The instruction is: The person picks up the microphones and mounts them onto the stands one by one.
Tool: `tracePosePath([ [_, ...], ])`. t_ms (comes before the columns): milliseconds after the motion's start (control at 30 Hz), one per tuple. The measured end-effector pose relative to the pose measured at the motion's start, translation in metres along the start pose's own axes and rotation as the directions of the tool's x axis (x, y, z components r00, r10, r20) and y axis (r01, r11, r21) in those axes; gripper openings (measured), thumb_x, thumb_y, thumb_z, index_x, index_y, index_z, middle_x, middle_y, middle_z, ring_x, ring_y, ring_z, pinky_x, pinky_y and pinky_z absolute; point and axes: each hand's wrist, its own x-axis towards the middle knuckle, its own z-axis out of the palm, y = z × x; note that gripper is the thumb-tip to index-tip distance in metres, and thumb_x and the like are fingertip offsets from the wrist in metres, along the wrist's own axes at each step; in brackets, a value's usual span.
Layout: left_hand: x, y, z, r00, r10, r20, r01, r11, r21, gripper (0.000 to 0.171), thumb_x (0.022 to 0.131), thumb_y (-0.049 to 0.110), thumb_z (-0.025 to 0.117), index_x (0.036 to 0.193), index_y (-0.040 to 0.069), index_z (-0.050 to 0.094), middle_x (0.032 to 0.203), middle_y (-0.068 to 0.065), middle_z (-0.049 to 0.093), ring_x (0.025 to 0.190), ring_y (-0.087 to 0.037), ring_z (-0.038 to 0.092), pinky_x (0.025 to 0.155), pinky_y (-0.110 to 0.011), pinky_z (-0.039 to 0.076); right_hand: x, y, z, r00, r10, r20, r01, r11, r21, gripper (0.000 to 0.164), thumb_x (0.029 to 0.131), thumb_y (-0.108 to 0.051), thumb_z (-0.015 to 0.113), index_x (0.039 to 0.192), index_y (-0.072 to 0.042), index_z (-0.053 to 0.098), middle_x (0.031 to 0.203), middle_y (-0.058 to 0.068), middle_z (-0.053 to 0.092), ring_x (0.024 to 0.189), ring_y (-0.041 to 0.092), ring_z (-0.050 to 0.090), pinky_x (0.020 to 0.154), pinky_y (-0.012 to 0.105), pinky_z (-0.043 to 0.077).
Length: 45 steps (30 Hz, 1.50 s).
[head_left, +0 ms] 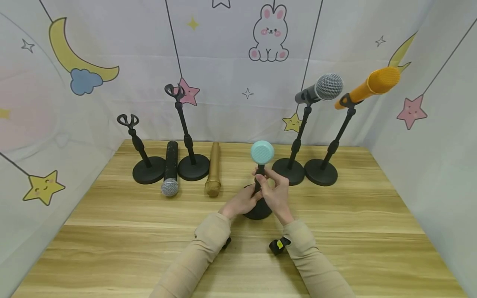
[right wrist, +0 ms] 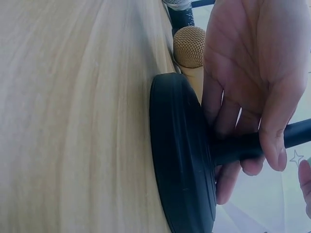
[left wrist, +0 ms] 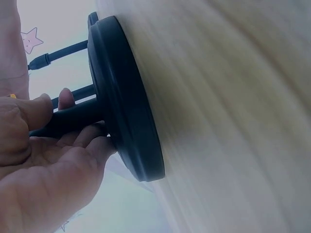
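Note:
A black microphone stand (head_left: 259, 212) stands on the wooden table in front of the person, with a mint-green microphone (head_left: 262, 152) at its top. My left hand (head_left: 241, 203) grips the pole low down, just above the round base (left wrist: 129, 102); its fingers wrap the pole from the left. Higher up, my right hand (head_left: 275, 190) pinches the pole below the microphone with thumb and fingers. Most of the microphone's handle is hidden behind its head. In the right wrist view the left hand (right wrist: 257, 63) curls round the pole, and right-hand fingertips (right wrist: 305, 182) show at the edge.
At back left, two bare stands (head_left: 149, 170) (head_left: 193, 167) flank a black microphone (head_left: 171, 165) with a silver head; a gold microphone (head_left: 214, 169) lies beside them. Behind to the right, stands hold a grey microphone (head_left: 328, 87) and an orange one (head_left: 384, 80). A patterned curtain (head_left: 231, 116) closes the back.

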Motion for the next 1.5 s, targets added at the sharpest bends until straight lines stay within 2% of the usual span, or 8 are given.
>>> tracePosePath([
  [233,0.000,0.000,0.000,1.000,-0.008,-0.002,0.008,1.000,0.009,0.046,0.110,0.019,0.040,0.152,0.001,0.040,0.111,-0.020,0.065,0.111,-0.030,0.061,0.104,-0.048,0.048,0.000,-0.008,0.001,0.999,-0.022,-0.025,0.021,0.999,-0.027,0.012,0.088,0.015,0.066,0.097,0.013,0.073,0.094,0.030,0.073,0.081,0.030,0.069,0.074,0.019,0.049],
  [467,0.000,0.000,0.000,1.000,0.001,-0.001,-0.001,1.000,0.002,0.048,0.110,0.020,0.040,0.154,0.001,0.037,0.128,-0.023,0.064,0.125,-0.034,0.060,0.110,-0.051,0.045,-0.005,0.020,0.003,0.999,-0.026,-0.036,0.025,0.999,-0.036,0.015,0.089,0.010,0.068,0.101,0.006,0.076,0.096,0.025,0.075,0.080,0.034,0.068,0.074,0.020,0.048],
  [700,0.000,0.001,0.000,0.999,-0.040,0.010,0.040,0.999,0.002,0.038,0.111,0.024,0.038,0.133,-0.002,0.054,0.090,-0.015,0.057,0.106,-0.034,0.063,0.096,-0.045,0.049,0.000,0.022,-0.007,0.991,-0.122,0.046,0.127,0.981,-0.144,0.018,0.084,0.006,0.075,0.101,-0.001,0.076,0.092,0.016,0.077,0.078,0.027,0.069,0.070,0.041,0.055],
  [867,-0.002,0.003,0.002,0.999,-0.047,0.012,0.047,0.999,-0.008,0.049,0.111,0.029,0.038,0.145,-0.007,0.042,0.125,-0.029,0.063,0.121,-0.041,0.061,0.105,-0.051,0.048,0.007,0.015,-0.015,0.983,-0.137,0.122,0.165,0.951,-0.263,0.015,0.081,0.000,0.080,0.096,-0.001,0.076,0.075,0.012,0.071,0.063,0.021,0.054,0.061,0.037,0.047],
  [1000,-0.008,0.008,0.004,0.996,-0.087,0.023,0.086,0.996,0.016,0.071,0.109,0.034,0.040,0.159,-0.006,0.008,0.155,-0.032,0.037,0.143,-0.045,0.042,0.116,-0.055,0.038,0.012,0.010,-0.019,0.980,-0.076,0.182,0.125,0.952,-0.279,0.015,0.083,-0.002,0.079,0.097,0.000,0.076,0.062,0.009,0.059,0.055,0.014,0.043,0.054,0.027,0.037],
  [1067,-0.013,0.010,0.006,0.992,-0.125,0.037,0.123,0.991,0.051,0.076,0.109,0.034,0.042,0.158,-0.008,0.001,0.161,-0.032,0.024,0.149,-0.045,0.031,0.121,-0.056,0.031,0.015,0.009,-0.020,0.979,-0.033,0.199,0.089,0.957,-0.277,0.013,0.085,-0.003,0.078,0.097,0.001,0.076,0.060,0.009,0.060,0.051,0.011,0.042,0.051,0.023,0.034],
  [1300,-0.027,0.021,0.016,0.977,-0.198,0.074,0.174,0.953,0.246,0.084,0.107,0.034,0.048,0.156,-0.013,-0.002,0.164,-0.034,-0.002,0.156,-0.044,0.002,0.127,-0.051,0.017,0.031,0.012,-0.023,0.968,0.099,0.231,-0.025,0.953,-0.303,0.014,0.089,-0.009,0.076,0.100,0.000,0.077,0.083,0.015,0.077,0.052,0.020,0.064,0.053,0.019,0.045],
  [1500,-0.036,0.033,0.019,0.965,-0.251,0.082,0.199,0.896,0.396,0.085,0.104,0.038,0.054,0.155,-0.014,0.010,0.163,-0.036,0.000,0.156,-0.046,0.002,0.127,-0.049,0.018,0.049,0.017,-0.022,0.938,0.186,0.294,-0.082,0.940,-0.332,0.016,0.093,-0.012,0.072,0.102,0.000,0.076,0.097,0.019,0.077,0.065,0.033,0.072,0.058,0.029,0.054],
])
